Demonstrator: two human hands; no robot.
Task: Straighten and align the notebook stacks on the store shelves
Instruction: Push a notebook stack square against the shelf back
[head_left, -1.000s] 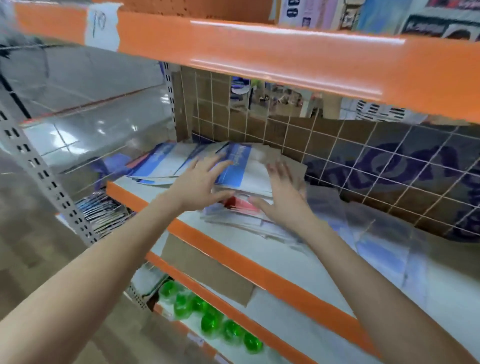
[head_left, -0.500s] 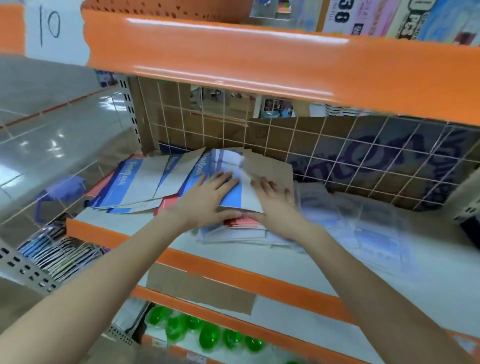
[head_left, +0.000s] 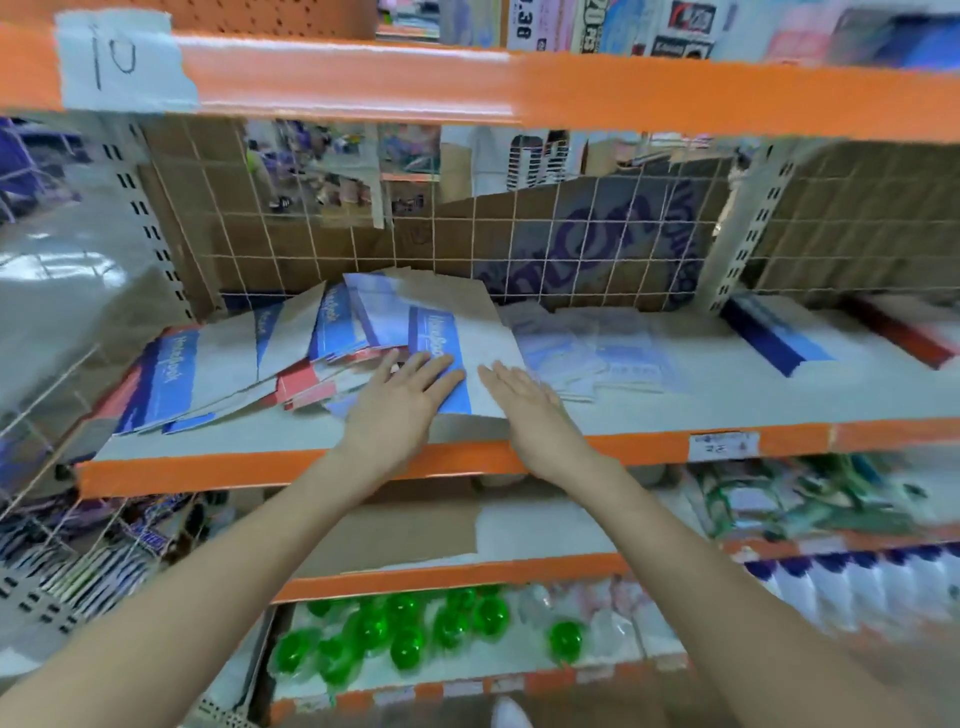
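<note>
Pressing down: left hand (head_left: 400, 410) lies flat on the top notebook (head_left: 457, 358), fingers (head_left: 415, 366) straight and spread wide over its blue band, gripping nothing
Right hand: right hand (head_left: 524, 405) sits just beside the left one, fingers straight and close together, resting on the white part of that same cover near its right edge – also not curled around anything
Top notebook: blue and white cover, turned a bit crooked, its near edge close to the front lip of the shelf (head_left: 649, 402)
Notebook pile: loose heap of notebooks (head_left: 249, 364) fanned out to the left – blue-striped covers overlapping at different angles, some red ones (head_left: 306, 382) poking out from underneath, none of it squared up
Right of the hands: clear plastic-wrapped packs (head_left: 597, 353) lying flat on the shelf, blurry, can't tell what's in them
Far right: another blue and white stack (head_left: 779, 332) past the upright post, well apart from the hands
Behind: wire grid (head_left: 519, 249) with brown cardboard at the back of the shelf
Below: green round things (head_left: 405, 631) on the bottom shelf
Up top: paper label (head_left: 122, 60) with "10" handwritten, stuck on the orange beam
</note>
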